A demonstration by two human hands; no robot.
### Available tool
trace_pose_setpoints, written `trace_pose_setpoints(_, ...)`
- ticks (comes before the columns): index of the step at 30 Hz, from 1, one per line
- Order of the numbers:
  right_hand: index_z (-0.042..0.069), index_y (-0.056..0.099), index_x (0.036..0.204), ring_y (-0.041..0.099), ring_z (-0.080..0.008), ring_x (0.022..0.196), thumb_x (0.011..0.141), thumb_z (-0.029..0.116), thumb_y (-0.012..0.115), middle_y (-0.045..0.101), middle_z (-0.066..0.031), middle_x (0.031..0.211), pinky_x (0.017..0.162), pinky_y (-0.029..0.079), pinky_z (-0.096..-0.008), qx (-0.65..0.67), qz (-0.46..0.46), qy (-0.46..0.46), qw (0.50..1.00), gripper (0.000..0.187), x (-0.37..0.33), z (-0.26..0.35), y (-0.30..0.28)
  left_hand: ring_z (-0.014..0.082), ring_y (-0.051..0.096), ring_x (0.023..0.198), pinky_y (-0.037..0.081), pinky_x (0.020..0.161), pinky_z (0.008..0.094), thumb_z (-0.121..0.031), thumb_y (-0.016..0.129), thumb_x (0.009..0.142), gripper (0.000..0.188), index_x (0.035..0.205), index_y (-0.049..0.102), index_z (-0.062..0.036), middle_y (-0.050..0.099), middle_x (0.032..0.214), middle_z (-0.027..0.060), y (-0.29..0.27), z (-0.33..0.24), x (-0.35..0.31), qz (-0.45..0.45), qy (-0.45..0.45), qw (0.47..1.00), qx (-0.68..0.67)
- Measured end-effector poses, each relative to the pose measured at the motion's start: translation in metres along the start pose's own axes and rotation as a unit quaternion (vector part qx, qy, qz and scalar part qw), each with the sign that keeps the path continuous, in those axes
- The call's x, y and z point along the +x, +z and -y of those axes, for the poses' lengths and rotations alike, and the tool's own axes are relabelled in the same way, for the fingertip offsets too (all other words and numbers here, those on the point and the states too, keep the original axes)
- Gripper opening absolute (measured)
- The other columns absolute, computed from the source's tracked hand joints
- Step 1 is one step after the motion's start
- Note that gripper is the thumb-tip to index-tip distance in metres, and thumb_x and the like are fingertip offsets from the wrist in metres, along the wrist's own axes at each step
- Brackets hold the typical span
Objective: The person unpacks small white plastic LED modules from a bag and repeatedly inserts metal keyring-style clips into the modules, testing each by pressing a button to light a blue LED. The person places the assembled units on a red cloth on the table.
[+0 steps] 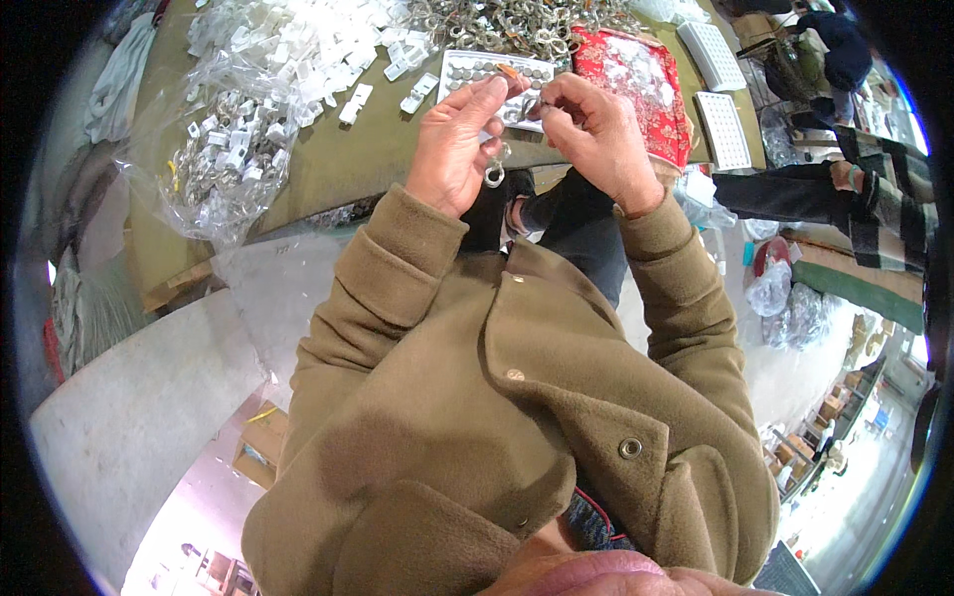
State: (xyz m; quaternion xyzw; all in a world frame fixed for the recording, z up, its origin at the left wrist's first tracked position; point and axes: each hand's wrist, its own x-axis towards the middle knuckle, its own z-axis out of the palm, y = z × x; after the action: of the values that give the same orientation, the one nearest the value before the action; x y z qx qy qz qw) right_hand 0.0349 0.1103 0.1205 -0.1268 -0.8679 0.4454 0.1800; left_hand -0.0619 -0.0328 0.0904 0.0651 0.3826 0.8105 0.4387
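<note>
My left hand [455, 144] is closed, thumb and fingers pinched around a small keychain-like piece. Its shiny metal ring [496, 171] hangs below the fingers, while an orange bit [509, 72] shows at the fingertips. Close beside it, my right hand [603, 134] pinches something small and dark that I cannot make out. Both hands are raised over the near edge of the table, in front of a white tray [459, 58] holding rows of round metal discs. Part of the tray is hidden behind the fingers.
Clear plastic cases [298, 45] lie heaped at the far left, beside a plastic bag [214, 174] of small parts. Metal rings [507, 25] are piled behind the tray. A red patterned cloth [671, 124] and white trays [723, 129] lie right. Another person's hand [847, 177] shows further right.
</note>
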Motion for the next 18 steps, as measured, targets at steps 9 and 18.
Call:
trace_pose_setpoints(9, -0.001, 0.062, 0.102, 0.059, -0.0071, 0.077, 0.093, 0.012, 0.057, 0.064, -0.0009, 0.091, 0.069, 0.050, -0.0230, 0.152, 0.144, 0.111, 0.972, 0.017, -0.011, -0.007, -0.007, -0.0003, 0.044, 0.057, 0.033, 0.046, 0.0144, -0.012, 0.062, 0.092, 0.011, 0.102, 0.057, -0.0081, 0.069, 0.092, 0.0060, -0.003, 0.006, -0.011, 0.015, 0.001, 1.000, 0.019)
trace_pose_setpoints(18, 0.000, 0.067, 0.110, 0.063, -0.0084, 0.087, 0.090, 0.006, 0.065, 0.069, -0.0029, 0.095, 0.079, 0.050, -0.0228, 0.145, 0.020, -0.060, 0.987, 0.022, -0.017, -0.002, -0.008, -0.0005, 0.042, 0.054, 0.031, 0.043, 0.0133, -0.015, 0.062, 0.093, 0.011, 0.101, 0.058, -0.0071, 0.067, 0.089, 0.0048, 0.004, 0.008, -0.022, 0.018, -0.039, 0.997, 0.062)
